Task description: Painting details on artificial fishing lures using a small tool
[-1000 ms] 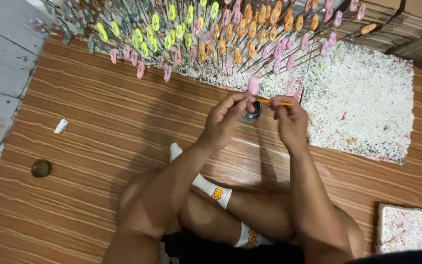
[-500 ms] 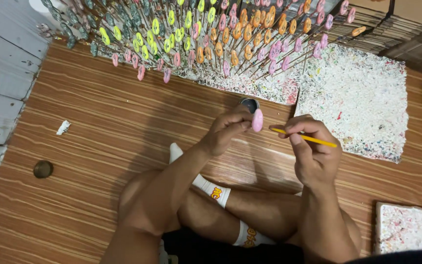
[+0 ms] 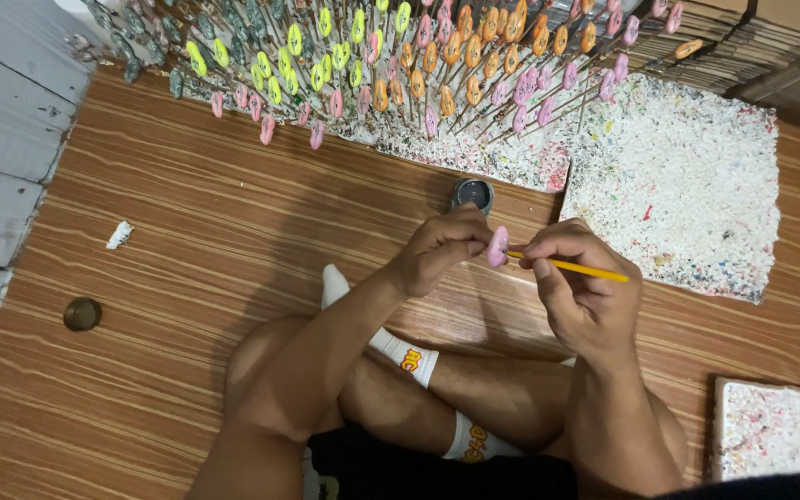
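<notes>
While a small round dark paint pot [image 3: 471, 193] is sitting open on the wood-grain floor [image 3: 233, 231], its contents too dim to tell, the left hand [image 3: 437, 248] is pinching a pink oval piece [image 3: 497, 246]. Beside it, the right hand [image 3: 585, 287], fingers clamped, is angling a thin yellow brush [image 3: 571, 268] against that piece.

You were in a small home craft workshop, seated on a wood-patterned floor [image 3: 196, 231]. Rows of painted pieces on sticks [image 3: 400, 56] stood drying in paint-speckled white foam boards [image 3: 687, 185], a small paint pot [image 3: 471, 193] sat nearby, and stacked bundles of sticks [image 3: 752, 56] lay behind.
</notes>
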